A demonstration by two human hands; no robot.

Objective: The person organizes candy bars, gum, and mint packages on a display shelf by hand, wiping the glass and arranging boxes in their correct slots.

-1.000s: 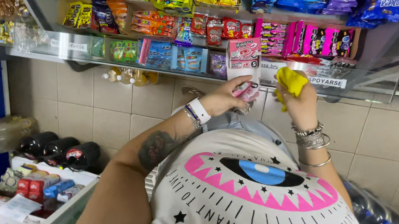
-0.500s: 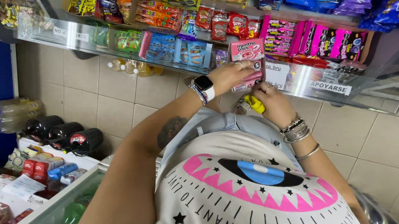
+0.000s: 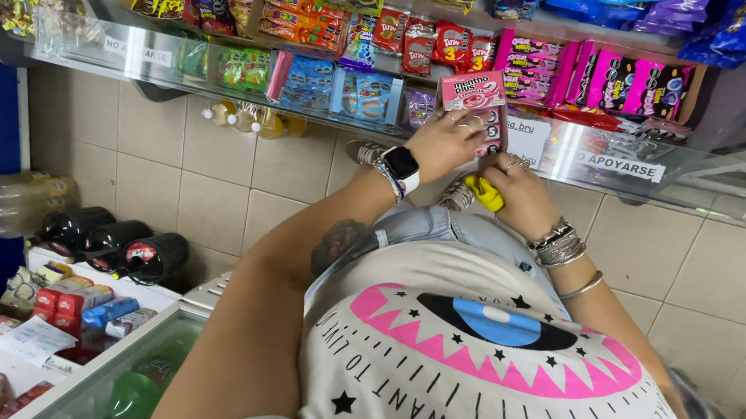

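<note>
My left hand (image 3: 443, 143), with a white-strapped watch at the wrist, grips a pink box of gum packs (image 3: 473, 95) that stands on the glass counter shelf (image 3: 617, 170). Just below the box, my right hand (image 3: 518, 198), with several bracelets on its wrist, is closed on a bunched yellow cloth (image 3: 484, 193). The cloth is pressed near the shelf's front edge, under the box. Both arms reach out over my printed white shirt (image 3: 452, 372).
Rows of sweet and snack packets (image 3: 566, 69) fill the sloped rack above the shelf. Dark and pale drink bottles (image 3: 109, 244) lie on the tiled floor at left. A counter with small boxes (image 3: 70, 312) and a glass case sit at lower left.
My right hand came down from a raised position with the yellow cloth to the shelf edge. My left hand moved onto the pink box and took hold of it.
</note>
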